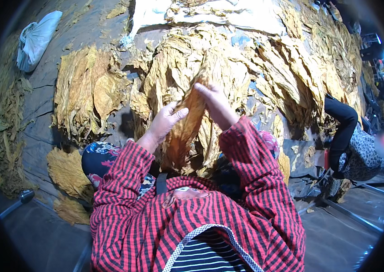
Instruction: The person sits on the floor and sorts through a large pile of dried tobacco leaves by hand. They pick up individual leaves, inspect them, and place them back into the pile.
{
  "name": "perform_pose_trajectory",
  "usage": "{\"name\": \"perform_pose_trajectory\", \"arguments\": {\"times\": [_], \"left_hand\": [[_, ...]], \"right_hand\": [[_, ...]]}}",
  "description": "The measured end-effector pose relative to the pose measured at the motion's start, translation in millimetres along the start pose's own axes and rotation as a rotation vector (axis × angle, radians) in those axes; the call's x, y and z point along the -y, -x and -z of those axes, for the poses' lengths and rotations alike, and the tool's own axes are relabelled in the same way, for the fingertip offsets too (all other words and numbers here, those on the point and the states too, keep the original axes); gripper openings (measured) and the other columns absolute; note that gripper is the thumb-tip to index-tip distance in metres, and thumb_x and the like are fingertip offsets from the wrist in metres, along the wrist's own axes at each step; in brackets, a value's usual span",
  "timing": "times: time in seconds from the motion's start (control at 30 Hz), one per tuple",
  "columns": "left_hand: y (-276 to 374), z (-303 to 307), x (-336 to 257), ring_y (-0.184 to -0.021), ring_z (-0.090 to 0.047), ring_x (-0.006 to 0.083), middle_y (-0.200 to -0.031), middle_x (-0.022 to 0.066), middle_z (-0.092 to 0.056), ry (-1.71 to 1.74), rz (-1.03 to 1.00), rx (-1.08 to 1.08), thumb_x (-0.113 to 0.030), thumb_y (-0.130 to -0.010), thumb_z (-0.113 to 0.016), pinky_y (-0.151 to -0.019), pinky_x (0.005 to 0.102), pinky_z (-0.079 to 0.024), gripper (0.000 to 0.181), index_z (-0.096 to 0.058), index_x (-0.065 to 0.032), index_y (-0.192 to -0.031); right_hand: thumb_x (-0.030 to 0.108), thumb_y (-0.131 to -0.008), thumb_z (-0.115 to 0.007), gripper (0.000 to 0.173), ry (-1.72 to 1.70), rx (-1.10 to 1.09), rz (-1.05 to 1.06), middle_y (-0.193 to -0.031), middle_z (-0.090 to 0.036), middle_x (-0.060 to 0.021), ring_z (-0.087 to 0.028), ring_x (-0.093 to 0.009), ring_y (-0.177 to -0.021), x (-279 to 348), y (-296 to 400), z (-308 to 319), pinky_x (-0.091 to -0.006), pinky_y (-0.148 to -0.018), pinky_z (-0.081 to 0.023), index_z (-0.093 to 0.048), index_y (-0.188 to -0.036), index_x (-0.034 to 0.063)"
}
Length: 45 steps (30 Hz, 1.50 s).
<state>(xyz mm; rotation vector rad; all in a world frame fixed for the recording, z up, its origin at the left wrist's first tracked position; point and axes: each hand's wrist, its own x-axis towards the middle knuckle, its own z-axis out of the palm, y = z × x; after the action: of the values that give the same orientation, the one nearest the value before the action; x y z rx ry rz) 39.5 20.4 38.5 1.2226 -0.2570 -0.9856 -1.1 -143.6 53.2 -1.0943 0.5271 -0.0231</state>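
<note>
A long brown dried leaf (pixel 188 125), which looks like tobacco, is held lengthwise in front of my lap. My left hand (pixel 165 121) grips its left edge, thumb on top. Higher up, my right hand (pixel 216 102) holds the right side of the same leaf near its narrow upper end. Part of the leaf is blurred. Under and beyond my hands spreads a heap of yellowish dried leaves (pixel 168 64). To the left of that heap lies a flatter stack of dried leaves (pixel 79 88), with one broad leaf (pixel 108 93) on its right side.
White sacking (pixel 212 13) lies beyond the heap. A tied white sack (pixel 38 40) rests at the upper left. Single leaves (pixel 67 170) lie by my left knee. Another person (pixel 355 146) is low down at the right, beside more leaves (pixel 287 74). Metal bars (pixel 355 214) cross the dark floor.
</note>
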Motion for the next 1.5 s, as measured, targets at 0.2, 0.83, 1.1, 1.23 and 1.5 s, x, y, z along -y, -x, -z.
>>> {"name": "perform_pose_trajectory", "arguments": {"times": [0.2,0.83,1.1,1.23,1.5], "left_hand": [[-9.0,13.3,-2.8,-0.088,-0.053,0.0149,-0.098,0.0092,-0.057,-0.372,-0.065,-0.012,-0.010,-0.075,-0.059,-0.079,0.0268,-0.042,0.034,-0.050,0.0017,-0.106],[5.0,-4.8,30.4,-0.065,-0.056,0.0335,-0.070,0.0193,-0.058,-0.875,-0.041,-0.009,-0.019,-0.078,-0.047,-0.061,0.0406,-0.044,0.023,-0.057,0.0012,-0.072],[10.7,4.1,7.1,-0.059,-0.052,0.0156,-0.064,0.0117,-0.058,-0.566,-0.283,-0.231,-0.023,-0.086,-0.048,-0.059,0.0303,-0.041,0.028,-0.059,0.0006,-0.075],[-6.3,15.6,10.2,-0.067,-0.049,0.0084,-0.071,0.0021,-0.058,-0.266,-0.243,-0.335,-0.020,-0.084,-0.052,-0.064,0.0257,-0.040,0.024,-0.060,0.0020,-0.084],[-21.5,18.3,6.1,-0.065,-0.048,0.0076,-0.071,0.0007,-0.055,-0.144,-0.460,-0.740,-0.021,-0.078,-0.063,-0.059,0.0252,-0.040,0.025,-0.057,0.0026,-0.083]], "right_hand": [[0.011,-0.076,-0.053,0.018,0.939,0.036,0.577,-0.089,-0.057,-0.0110,-0.053,-0.026,-0.086,-24.0,7.2,-14.7,-0.0343,-0.077,-0.041,-0.059,-0.092,0.0058],[0.009,-0.081,-0.051,0.009,0.184,-0.040,-0.115,-0.072,-0.058,-0.0023,-0.052,-0.010,-0.059,-74.6,7.3,-11.2,-0.0246,-0.054,-0.043,-0.059,-0.082,0.0027],[0.016,-0.075,-0.058,0.011,1.330,0.636,-0.507,-0.063,-0.056,-0.0021,-0.048,-0.011,-0.057,-34.2,-25.6,14.0,-0.0263,-0.051,-0.041,-0.059,-0.078,0.0049],[0.020,-0.085,-0.052,0.024,-0.314,0.010,0.233,-0.106,-0.051,-0.0093,-0.049,-0.018,-0.098,66.4,-74.3,26.7,-0.0322,-0.084,-0.039,-0.048,-0.102,0.0029],[0.021,-0.072,-0.067,0.083,0.197,0.486,-0.163,-0.132,-0.030,-0.0166,-0.030,-0.025,-0.122,-14.0,15.5,-16.6,-0.0367,-0.098,-0.029,-0.014,-0.133,0.0007]]}}
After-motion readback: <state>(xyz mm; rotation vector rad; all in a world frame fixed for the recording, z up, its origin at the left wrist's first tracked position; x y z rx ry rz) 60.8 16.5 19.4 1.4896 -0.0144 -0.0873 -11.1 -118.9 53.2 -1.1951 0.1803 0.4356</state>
